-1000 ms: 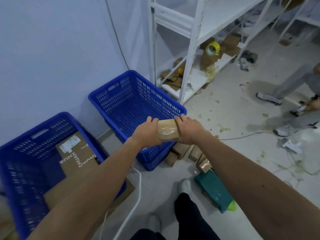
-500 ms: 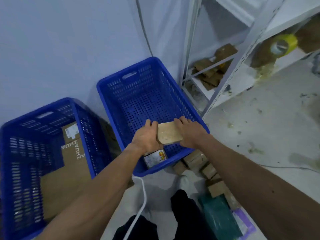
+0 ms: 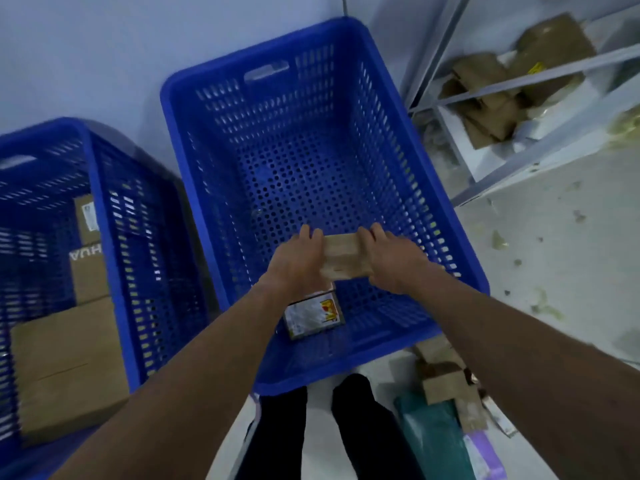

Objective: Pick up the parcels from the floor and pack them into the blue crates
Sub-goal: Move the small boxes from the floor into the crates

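Observation:
A small brown taped parcel (image 3: 343,256) is held between both hands inside the right blue crate (image 3: 408,140), near its front wall. My left hand (image 3: 294,263) grips its left end and my right hand (image 3: 394,261) grips its right end. Under them, on the crate floor, lies a box with a white and yellow label (image 3: 313,315). The left blue crate (image 3: 104,209) holds several brown cardboard boxes (image 3: 69,365). More brown parcels (image 3: 446,379) and a green mailer bag (image 3: 436,434) lie on the floor at the lower right.
A white metal shelf rack (image 3: 512,81) with cardboard scraps stands right of the crate. A pale wall runs behind both crates. My legs in dark trousers (image 3: 322,431) stand at the crate's front. Scraps of tape litter the grey floor (image 3: 554,254).
The view has moved closer over the right crate. Both hands with the parcel have gone from above the crate's front rim down into it.

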`<state>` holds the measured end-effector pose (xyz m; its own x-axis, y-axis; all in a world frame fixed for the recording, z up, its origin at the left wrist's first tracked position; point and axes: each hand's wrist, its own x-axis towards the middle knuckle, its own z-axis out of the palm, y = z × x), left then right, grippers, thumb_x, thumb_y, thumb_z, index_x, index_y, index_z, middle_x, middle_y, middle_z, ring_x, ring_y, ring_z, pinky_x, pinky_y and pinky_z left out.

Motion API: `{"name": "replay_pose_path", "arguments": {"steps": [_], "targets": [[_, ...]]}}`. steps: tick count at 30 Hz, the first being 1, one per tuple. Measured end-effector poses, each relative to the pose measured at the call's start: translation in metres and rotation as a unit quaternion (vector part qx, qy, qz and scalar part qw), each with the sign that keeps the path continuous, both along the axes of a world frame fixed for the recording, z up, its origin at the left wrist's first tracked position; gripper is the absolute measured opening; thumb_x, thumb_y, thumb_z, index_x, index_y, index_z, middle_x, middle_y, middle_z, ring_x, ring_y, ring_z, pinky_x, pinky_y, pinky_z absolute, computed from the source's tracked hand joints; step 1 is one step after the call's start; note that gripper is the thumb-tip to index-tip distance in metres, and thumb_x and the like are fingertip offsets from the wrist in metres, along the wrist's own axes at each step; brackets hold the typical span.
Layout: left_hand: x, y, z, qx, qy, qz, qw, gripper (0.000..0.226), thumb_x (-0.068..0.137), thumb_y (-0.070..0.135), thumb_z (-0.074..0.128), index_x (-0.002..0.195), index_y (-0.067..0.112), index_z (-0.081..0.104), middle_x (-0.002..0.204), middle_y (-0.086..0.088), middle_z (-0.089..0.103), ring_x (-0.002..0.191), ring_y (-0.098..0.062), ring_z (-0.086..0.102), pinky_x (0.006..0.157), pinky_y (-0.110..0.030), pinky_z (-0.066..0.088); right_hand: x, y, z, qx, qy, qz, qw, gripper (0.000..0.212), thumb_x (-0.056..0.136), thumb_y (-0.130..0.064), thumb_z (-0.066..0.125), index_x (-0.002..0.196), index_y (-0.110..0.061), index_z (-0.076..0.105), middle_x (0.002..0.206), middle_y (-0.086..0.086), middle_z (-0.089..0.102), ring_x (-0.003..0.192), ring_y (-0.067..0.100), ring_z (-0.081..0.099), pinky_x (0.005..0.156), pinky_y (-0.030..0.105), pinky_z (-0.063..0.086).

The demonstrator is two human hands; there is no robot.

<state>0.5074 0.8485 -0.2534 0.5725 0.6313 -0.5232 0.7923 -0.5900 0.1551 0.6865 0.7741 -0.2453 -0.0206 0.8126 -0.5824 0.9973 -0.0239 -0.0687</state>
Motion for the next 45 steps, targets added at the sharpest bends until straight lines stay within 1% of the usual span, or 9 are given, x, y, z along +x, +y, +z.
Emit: {"name": "replay_pose_path", "arguments": {"steps": [9,13,17,21,26,30,33,36,45], "targets": [[-0.029,0.05,-0.096,0.043,0.102,0.024,0.994,0.086,0.074,0.057,0.077,0.133,0.01,0.035,0.129,-0.013,0.043,0.113,-0.029,0.051,0.084,-0.041,0.048,-0.045,0.07,-0.106,0.021,-0.008,0.038,0.999,0.086,0.088,-0.027,0.068,0.151,-0.011,0.011,0.142,0.014,0.027,0.102,0.029,0.054,0.069,0.038,0.039],[-0.038,0.055,-0.13,0.082,0.181,0.033,0.979,0.084,0.076,0.055,0.075,0.132,0.006,0.036,0.13,-0.017,0.049,0.118,-0.03,0.052,0.092,-0.041,0.046,-0.073,0.086,-0.144,0.025,-0.032,0.072,0.997,0.093,0.085,-0.023,0.071,0.152,-0.008,0.008,0.141,0.016,0.026,0.102,0.028,0.055,0.076,0.037,0.046],[-0.044,0.059,-0.154,0.077,0.22,0.015,0.972,0.084,0.079,0.049,0.074,0.135,0.003,0.032,0.13,-0.019,0.049,0.116,-0.031,0.054,0.088,-0.042,0.046,-0.083,0.09,-0.173,0.02,-0.017,0.065,0.998,0.09,0.088,-0.018,0.065,0.153,-0.007,0.004,0.146,0.016,0.022,0.113,0.03,0.052,0.087,0.04,0.046],[-0.042,0.061,-0.169,0.02,0.203,0.002,0.979,0.059,0.092,0.031,0.062,0.135,0.002,0.034,0.132,-0.018,0.045,0.113,-0.028,0.055,0.079,-0.039,0.048,-0.08,0.087,-0.193,-0.015,0.015,0.026,0.999,0.093,0.085,-0.017,0.067,0.153,-0.012,0.004,0.145,0.011,0.02,0.108,0.03,0.053,0.078,0.04,0.05],[-0.042,0.069,-0.172,-0.031,0.223,-0.009,0.974,0.06,0.095,0.023,0.055,0.145,0.002,0.028,0.14,-0.017,0.04,0.123,-0.03,0.048,0.091,-0.042,0.047,-0.083,0.093,-0.207,-0.073,0.075,-0.071,0.992,0.091,0.088,-0.02,0.066,0.154,-0.018,0.004,0.154,0.011,0.008,0.087,0.034,0.056,0.064,0.039,0.047],[-0.04,0.069,-0.172,-0.034,0.274,-0.038,0.96,0.06,0.097,0.025,0.052,0.147,0.001,0.029,0.145,-0.017,0.04,0.131,-0.03,0.042,0.101,-0.043,0.043,-0.094,0.095,-0.206,-0.102,0.108,-0.117,0.982,0.09,0.088,-0.009,0.065,0.154,-0.013,0.003,0.158,0.014,-0.007,0.102,0.039,0.058,0.07,0.038,0.046],[-0.04,0.073,-0.171,-0.044,0.31,-0.051,0.948,0.053,0.099,0.03,0.05,0.144,0.005,0.04,0.142,-0.015,0.046,0.129,-0.03,0.045,0.105,-0.043,0.042,-0.108,0.094,-0.199,-0.108,0.139,-0.127,0.976,0.083,0.086,-0.005,0.064,0.149,-0.011,0.011,0.155,0.019,-0.001,0.092,0.036,0.057,0.066,0.038,0.044],[-0.042,0.074,-0.168,-0.059,0.308,-0.055,0.948,0.045,0.1,0.034,0.049,0.136,0.009,0.051,0.135,-0.013,0.053,0.123,-0.028,0.05,0.101,-0.041,0.046,-0.116,0.089,-0.194,-0.13,0.136,-0.129,0.974,0.093,0.087,-0.012,0.064,0.154,-0.015,-0.001,0.157,0.019,-0.004,0.105,0.039,0.057,0.074,0.04,0.049],[-0.051,0.066,-0.148,-0.057,0.217,-0.01,0.974,0.057,0.095,0.028,0.054,0.144,0.005,0.035,0.139,-0.017,0.044,0.126,-0.031,0.047,0.101,-0.043,0.046,-0.095,0.075,-0.163,-0.139,0.06,-0.099,0.983,0.094,0.093,-0.031,0.06,0.155,-0.012,-0.009,0.157,0.015,0.015,0.115,0.033,0.055,0.081,0.041,0.049]]}}
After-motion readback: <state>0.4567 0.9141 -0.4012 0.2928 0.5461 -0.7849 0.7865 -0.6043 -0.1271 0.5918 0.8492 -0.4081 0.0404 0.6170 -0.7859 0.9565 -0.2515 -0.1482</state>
